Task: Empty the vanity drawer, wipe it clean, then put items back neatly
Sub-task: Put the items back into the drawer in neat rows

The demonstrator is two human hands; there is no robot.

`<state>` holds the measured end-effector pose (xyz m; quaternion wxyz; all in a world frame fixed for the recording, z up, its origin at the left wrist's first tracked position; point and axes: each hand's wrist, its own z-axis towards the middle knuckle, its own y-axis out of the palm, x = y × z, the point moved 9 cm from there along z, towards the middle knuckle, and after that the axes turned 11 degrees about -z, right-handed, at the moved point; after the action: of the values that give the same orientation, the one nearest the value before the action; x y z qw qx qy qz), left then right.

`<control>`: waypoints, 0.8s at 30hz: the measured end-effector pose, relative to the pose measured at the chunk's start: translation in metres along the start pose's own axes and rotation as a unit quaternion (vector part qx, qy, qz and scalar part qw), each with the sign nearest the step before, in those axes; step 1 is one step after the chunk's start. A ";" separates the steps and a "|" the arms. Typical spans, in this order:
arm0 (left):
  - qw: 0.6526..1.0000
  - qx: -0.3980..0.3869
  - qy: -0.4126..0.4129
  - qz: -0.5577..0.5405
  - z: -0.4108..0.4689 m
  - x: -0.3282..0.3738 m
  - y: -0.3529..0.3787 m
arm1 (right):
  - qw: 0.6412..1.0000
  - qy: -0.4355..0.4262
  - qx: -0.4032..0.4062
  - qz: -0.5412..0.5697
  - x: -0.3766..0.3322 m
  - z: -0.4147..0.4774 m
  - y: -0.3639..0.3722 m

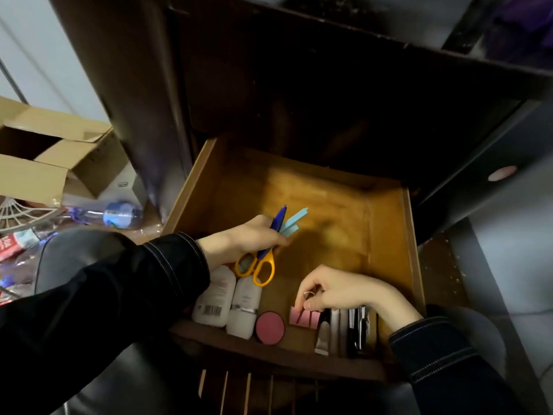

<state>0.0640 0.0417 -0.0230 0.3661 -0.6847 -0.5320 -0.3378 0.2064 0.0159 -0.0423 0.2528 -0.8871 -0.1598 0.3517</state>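
white bottles (214, 298) (245, 307): 2 | scissors (271, 263): 1 | pink round compact (270, 327): 1 | blue strips (294, 221): 2 | pink packet (303, 318): 1

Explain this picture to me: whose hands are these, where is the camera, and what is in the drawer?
No machine here: a person wears one camera on the head, looking down at their own two hands. Below is an open wooden drawer. The left hand grips scissors with orange handles and blue blades, plus pale blue strips. The right hand pinches a small pink packet near the drawer's front. Along that front lie two white bottles, a round pink compact and several dark and silver tubes.
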 end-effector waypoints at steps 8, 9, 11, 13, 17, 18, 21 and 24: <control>0.999 -0.024 0.000 -0.042 0.000 -0.005 0.010 | 0.997 -0.032 -0.065 -0.034 -0.008 0.002 0.023; 0.999 -0.025 -0.001 -0.044 -0.001 -0.006 0.010 | 0.996 -0.036 -0.071 -0.038 -0.008 0.001 0.025; 0.999 -0.023 -0.002 -0.045 -0.001 -0.007 0.011 | 0.995 -0.046 -0.080 -0.033 -0.010 -0.001 0.027; 0.999 -0.023 -0.009 -0.048 0.001 -0.010 0.011 | 0.995 -0.048 -0.084 -0.027 -0.011 -0.003 0.027; 0.997 -0.023 -0.033 -0.071 0.005 -0.021 0.013 | 0.998 -0.017 -0.062 0.007 -0.003 -0.002 0.022; 0.996 -0.023 -0.041 -0.081 0.006 -0.024 0.013 | 0.998 -0.014 -0.059 0.002 -0.002 -0.002 0.022; 0.991 -0.019 -0.065 -0.114 0.008 -0.031 0.014 | 0.997 -0.025 -0.067 -0.021 -0.003 -0.001 0.025; 0.989 -0.012 -0.076 -0.130 0.010 -0.035 0.014 | 0.996 -0.032 -0.082 -0.019 -0.006 -0.004 0.026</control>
<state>0.0712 0.0308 -0.0597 0.2698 -0.6380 -0.6384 -0.3357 0.2076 -0.0099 -0.0512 0.1811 -0.8898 -0.2132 0.3606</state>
